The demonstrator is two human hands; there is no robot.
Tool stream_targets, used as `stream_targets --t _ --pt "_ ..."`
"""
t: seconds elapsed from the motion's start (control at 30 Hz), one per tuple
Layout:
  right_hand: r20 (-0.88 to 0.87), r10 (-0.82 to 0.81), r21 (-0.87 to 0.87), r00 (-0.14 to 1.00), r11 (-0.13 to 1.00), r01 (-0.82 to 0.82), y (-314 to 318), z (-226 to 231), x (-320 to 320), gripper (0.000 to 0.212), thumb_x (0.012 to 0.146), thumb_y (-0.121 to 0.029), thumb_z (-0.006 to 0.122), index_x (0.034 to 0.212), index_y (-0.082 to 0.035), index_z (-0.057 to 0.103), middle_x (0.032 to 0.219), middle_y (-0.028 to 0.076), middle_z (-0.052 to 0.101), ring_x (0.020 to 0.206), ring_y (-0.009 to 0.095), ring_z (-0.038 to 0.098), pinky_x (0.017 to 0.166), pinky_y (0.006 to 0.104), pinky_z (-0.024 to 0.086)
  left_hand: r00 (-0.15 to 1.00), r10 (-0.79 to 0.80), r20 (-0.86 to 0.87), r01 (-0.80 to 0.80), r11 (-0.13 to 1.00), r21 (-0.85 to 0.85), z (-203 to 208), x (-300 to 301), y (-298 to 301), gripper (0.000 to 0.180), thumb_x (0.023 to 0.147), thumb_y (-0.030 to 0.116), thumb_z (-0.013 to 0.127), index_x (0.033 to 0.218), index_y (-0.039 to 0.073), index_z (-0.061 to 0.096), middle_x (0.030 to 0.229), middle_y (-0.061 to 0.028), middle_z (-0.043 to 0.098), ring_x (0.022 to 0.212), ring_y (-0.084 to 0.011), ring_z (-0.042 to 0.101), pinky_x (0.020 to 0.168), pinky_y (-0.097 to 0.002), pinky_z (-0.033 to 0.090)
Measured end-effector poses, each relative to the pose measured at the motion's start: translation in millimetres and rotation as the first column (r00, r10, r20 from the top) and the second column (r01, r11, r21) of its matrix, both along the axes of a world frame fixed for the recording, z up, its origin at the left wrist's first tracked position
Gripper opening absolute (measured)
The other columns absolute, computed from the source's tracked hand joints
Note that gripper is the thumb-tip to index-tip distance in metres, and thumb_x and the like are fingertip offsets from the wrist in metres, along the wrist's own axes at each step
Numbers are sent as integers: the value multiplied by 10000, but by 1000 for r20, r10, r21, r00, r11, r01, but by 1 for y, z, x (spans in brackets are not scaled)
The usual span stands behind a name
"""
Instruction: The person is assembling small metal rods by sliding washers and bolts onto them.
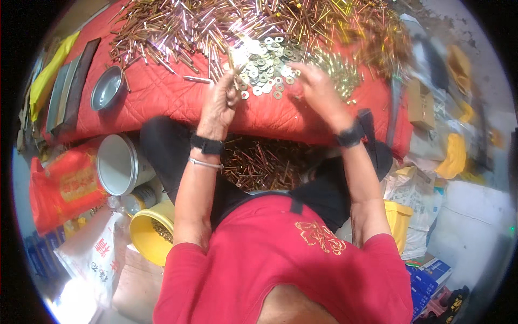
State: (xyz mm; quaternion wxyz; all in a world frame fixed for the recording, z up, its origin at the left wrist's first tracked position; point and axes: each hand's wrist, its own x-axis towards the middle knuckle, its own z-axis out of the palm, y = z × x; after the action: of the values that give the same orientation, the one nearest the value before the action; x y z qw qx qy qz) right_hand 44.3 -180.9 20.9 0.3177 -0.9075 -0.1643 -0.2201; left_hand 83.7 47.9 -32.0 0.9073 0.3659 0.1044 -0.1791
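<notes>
Red quilted cloth point(162, 102) spreads beneath my left fingers point(232, 93), pinching a metal rod point(233, 63), and right fingers point(303, 70), hold too blurred to tell; washers point(264, 70) lie between, heaped rods point(167, 32) beyond, yellow bucket point(141, 240) below left.

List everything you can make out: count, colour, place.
Rods: many, coppery, cloth's far side and between the legs
Washers: many, silvery, mid-cloth
Small parts: many, brassy, right of washers
Cloth: one, red, under the piles
Bowl: one, silvery, cloth's left
Sack: one, red, left
Tub: one, grey-white, left
Bucket: one, yellow, lower left
Carton: one, brown, right
Boxes: several, blue, lower right
Wristbands: two, black, one per wrist
Shirt: one, red, lower middle
Trousers: one pair, black, below cloth
Left grip: one, bare, left of washers, seemingly pinching a rod
Right grip: one, bare, right of washers, blurred
</notes>
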Motion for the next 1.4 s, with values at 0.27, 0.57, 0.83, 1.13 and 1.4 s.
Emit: stream_targets --t 0.27,0.57,0.83,1.13,1.4 --pt "-60 -104 -380 993 922 74 15 -39 -21 81 795 -140 616 871 -110 616 816 120 620 710 299 644 582 436 509 996 91 -16 -92 994 -56 -13 -46 -19 216 915 146 615 1048 -24 606 669 29 485 465 -26 349 376 -176 242" --pt "-281 -126 -762 951 632 -141 49 -26 3 143 787 -97 556 765 -56 691 764 172 652 698 327 656 598 413 526 996 94 11 -93 995 -41 -12 -52 -18 223 923 133 601 1078 -28 592 697 15 511 484 -23 361 393 -168 253" --pt "-219 33 -785 975 588 -197 46 -29 7 110 730 -132 586 698 -89 682 682 88 652 642 241 666 558 390 519 990 127 -56 -133 983 -126 -13 -49 -17 225 924 96 586 1101 -41 569 858 -67 636 537 -29 432 420 -147 325" --pt "-240 50 349 969 936 38 9 -34 -43 198 837 -45 631 1035 -46 650 844 127 641 664 226 620 620 342 493 999 -13 51 8 995 99 -4 -57 -30 239 917 196 581 1017 -19 609 635 50 474 450 -18 332 387 -172 234" --pt "-227 122 369 966 929 -30 8 4 -49 177 836 -26 639 1010 -41 671 863 68 642 654 114 591 608 276 488 920 -370 128 336 914 227 22 -59 -23 184 856 167 632 944 6 634 547 92 354 425 -18 273 389 -195 174"
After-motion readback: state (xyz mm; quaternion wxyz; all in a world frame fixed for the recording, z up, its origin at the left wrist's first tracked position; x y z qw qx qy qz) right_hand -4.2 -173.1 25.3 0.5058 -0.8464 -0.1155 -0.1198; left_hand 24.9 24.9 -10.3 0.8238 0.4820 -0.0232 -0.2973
